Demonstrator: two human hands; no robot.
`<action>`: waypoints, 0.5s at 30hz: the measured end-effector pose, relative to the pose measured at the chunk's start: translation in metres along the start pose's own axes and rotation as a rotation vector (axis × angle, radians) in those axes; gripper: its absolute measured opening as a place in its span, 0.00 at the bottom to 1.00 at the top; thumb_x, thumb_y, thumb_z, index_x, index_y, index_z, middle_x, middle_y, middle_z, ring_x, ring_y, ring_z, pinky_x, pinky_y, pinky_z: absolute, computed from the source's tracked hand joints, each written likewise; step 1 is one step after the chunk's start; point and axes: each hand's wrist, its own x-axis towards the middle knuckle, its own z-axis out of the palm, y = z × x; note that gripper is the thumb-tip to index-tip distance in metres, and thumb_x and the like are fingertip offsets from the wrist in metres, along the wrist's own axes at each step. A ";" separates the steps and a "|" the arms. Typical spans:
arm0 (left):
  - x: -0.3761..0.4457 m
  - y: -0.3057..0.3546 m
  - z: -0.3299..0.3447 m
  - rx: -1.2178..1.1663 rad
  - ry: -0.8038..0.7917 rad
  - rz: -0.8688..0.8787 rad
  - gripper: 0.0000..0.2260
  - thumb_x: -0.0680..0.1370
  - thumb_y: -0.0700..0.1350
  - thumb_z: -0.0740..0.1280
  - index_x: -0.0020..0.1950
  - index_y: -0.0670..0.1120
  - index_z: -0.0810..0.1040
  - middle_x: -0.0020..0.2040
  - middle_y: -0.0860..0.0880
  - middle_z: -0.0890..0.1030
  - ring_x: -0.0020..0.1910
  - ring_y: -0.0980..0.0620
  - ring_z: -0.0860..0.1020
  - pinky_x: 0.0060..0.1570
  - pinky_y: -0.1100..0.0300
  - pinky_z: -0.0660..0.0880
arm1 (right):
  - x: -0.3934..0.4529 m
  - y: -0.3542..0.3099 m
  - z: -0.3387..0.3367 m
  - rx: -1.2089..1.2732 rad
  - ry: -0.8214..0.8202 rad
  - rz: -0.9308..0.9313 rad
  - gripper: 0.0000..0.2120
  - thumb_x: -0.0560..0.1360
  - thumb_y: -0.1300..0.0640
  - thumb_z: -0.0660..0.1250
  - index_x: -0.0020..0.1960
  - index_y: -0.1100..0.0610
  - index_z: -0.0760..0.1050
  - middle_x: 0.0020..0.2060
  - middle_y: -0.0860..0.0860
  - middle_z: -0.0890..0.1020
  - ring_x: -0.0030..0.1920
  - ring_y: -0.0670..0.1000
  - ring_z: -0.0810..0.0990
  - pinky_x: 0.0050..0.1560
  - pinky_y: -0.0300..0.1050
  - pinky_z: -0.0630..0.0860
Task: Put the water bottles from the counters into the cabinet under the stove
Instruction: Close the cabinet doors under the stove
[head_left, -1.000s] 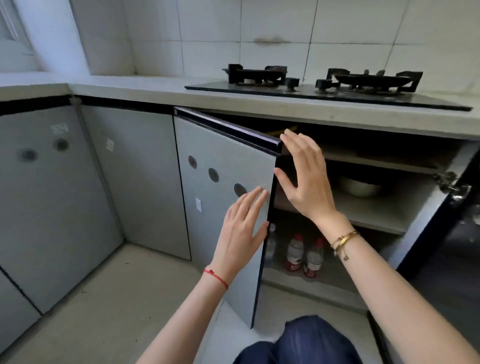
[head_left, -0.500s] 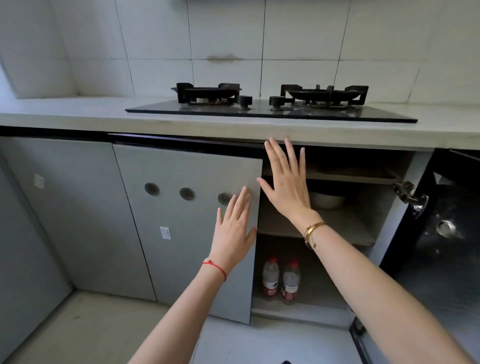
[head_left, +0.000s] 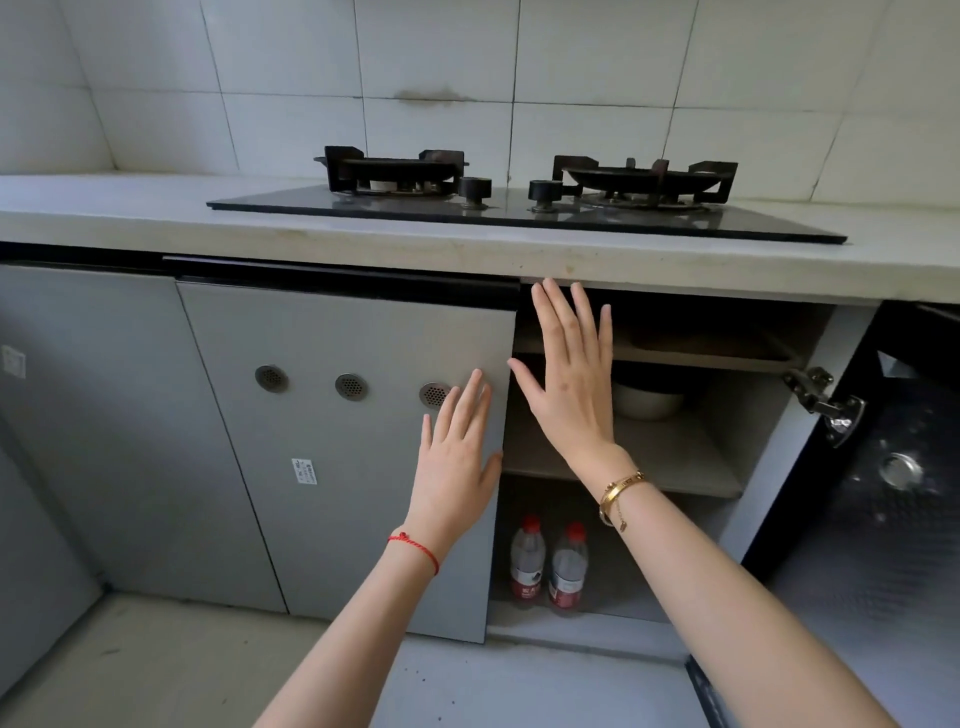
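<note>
Two clear water bottles with red caps and red labels, one (head_left: 527, 561) beside the other (head_left: 569, 567), stand upright on the bottom shelf of the cabinet under the stove (head_left: 519, 200). The grey left cabinet door (head_left: 337, 441) lies nearly flush with the cabinet front. My left hand (head_left: 457, 467) presses flat on that door near its free edge, fingers straight. In front of the cabinet opening my right hand (head_left: 569, 384) is held up with fingers spread, holding nothing.
The right cabinet door (head_left: 893, 493) is swung wide open, dark inside face toward me, hinge (head_left: 823, 402) showing. A pale bowl (head_left: 647, 402) sits on the middle shelf. More grey cabinet doors (head_left: 93, 415) run to the left. The countertop (head_left: 104, 213) runs above.
The left door has swung from half open to almost shut under my left hand. My right hand let go of the door's top edge. The view rose and turned to face the stove.
</note>
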 end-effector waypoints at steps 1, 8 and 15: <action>-0.001 0.000 -0.001 -0.057 0.008 0.008 0.31 0.80 0.45 0.61 0.79 0.51 0.50 0.81 0.55 0.44 0.80 0.49 0.45 0.77 0.41 0.53 | -0.007 0.002 -0.005 0.022 0.002 0.021 0.34 0.80 0.46 0.62 0.79 0.56 0.52 0.79 0.52 0.56 0.79 0.55 0.51 0.77 0.62 0.50; -0.017 0.017 -0.006 -0.237 0.013 0.008 0.29 0.81 0.42 0.60 0.79 0.50 0.53 0.81 0.54 0.46 0.80 0.50 0.44 0.78 0.42 0.49 | -0.059 0.016 -0.058 0.028 -0.045 0.149 0.33 0.80 0.46 0.62 0.78 0.56 0.54 0.78 0.53 0.59 0.79 0.54 0.51 0.77 0.61 0.52; -0.034 0.082 -0.018 -0.319 0.001 0.175 0.29 0.81 0.42 0.61 0.79 0.50 0.54 0.81 0.53 0.49 0.80 0.52 0.47 0.78 0.42 0.50 | -0.116 0.023 -0.138 -0.050 -0.013 0.250 0.31 0.80 0.46 0.62 0.78 0.56 0.56 0.77 0.52 0.61 0.79 0.53 0.52 0.77 0.61 0.53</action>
